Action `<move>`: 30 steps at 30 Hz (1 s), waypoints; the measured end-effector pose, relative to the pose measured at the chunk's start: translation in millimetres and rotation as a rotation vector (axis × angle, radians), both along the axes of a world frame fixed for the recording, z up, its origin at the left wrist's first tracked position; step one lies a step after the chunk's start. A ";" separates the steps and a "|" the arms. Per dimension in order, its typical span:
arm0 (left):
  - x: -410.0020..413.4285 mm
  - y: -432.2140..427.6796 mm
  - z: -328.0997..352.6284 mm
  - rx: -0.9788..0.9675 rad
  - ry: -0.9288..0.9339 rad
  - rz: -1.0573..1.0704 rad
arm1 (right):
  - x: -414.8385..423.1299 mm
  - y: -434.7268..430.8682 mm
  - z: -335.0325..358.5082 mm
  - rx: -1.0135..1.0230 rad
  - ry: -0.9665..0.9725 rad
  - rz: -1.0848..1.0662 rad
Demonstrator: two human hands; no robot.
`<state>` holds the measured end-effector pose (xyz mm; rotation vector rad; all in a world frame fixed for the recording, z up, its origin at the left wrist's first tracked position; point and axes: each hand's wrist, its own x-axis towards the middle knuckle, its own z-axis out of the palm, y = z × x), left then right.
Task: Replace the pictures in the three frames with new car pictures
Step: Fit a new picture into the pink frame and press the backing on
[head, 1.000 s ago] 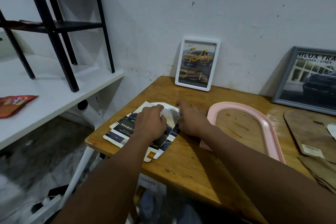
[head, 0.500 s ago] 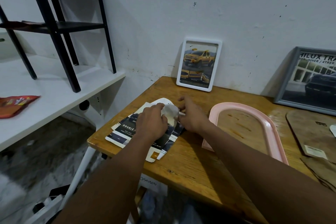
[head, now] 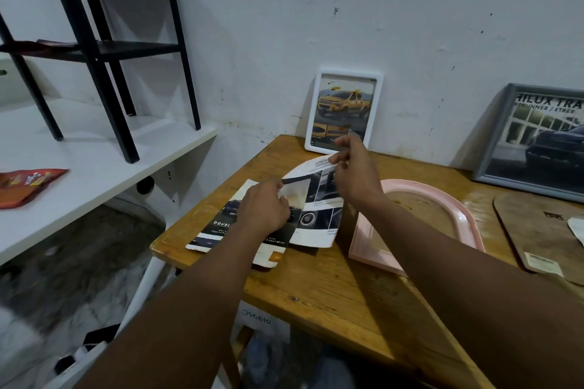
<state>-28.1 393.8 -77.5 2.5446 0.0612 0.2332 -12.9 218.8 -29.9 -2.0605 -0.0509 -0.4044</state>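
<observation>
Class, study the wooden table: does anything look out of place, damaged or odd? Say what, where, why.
The pink arched plastic frame lies flat with no picture, only brown wood showing inside, unlike the white frame and grey frame leaning against the wall. A brown backing board lies loose to its right.

The tabletop (head: 316,287) is varnished wood with plain grain and a soft sheen. The car pictures (head: 319,221) on it are thin printed paper, faintly glossy, and one sheet bends easily. The pink frame (head: 363,246) and the white frame (head: 347,73) look like smooth plastic, the backing board (head: 531,230) like matt brown fibreboard, the rack (head: 94,52) like matt black metal on a smooth white shelf (head: 79,148). The wall (head: 284,9) is matt, scuffed paint and the red packet (head: 25,183) is shiny foil.
</observation>
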 end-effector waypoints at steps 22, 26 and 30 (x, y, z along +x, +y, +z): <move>3.5 -121.5 25.1 -0.226 0.128 -0.463 | -28.7 -164.5 33.8 -0.141 0.119 -0.089; 4.8 -130.7 8.0 -0.070 0.082 -0.484 | -39.3 -183.3 7.4 -0.187 0.233 -0.083; 4.6 -131.1 3.5 -0.068 0.010 -0.473 | -41.6 -188.5 -16.5 -0.293 0.229 -0.136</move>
